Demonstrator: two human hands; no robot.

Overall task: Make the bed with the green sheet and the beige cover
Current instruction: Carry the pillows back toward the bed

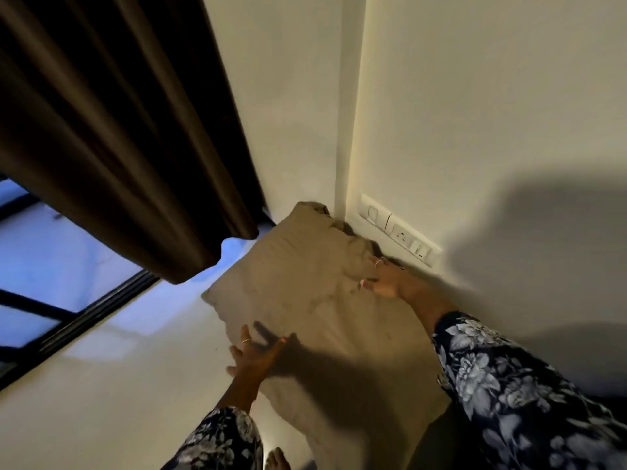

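A beige cover (305, 293), filled out like a large pillow, lies on the pale floor and runs into the corner of the room. My left hand (254, 354) is at its left edge with fingers spread, casting a shadow across the fabric. My right hand (383, 279) lies flat on its wrinkled right side, close to the wall, fingers extended. Neither hand visibly grips the fabric. The green sheet is not in view.
A dark brown curtain (112, 130) hangs at the left over a black-framed glass door (68, 317). A white switch and socket plate (400, 232) sits low on the right wall, just above the cover. My bare foot (276, 459) shows at the bottom edge.
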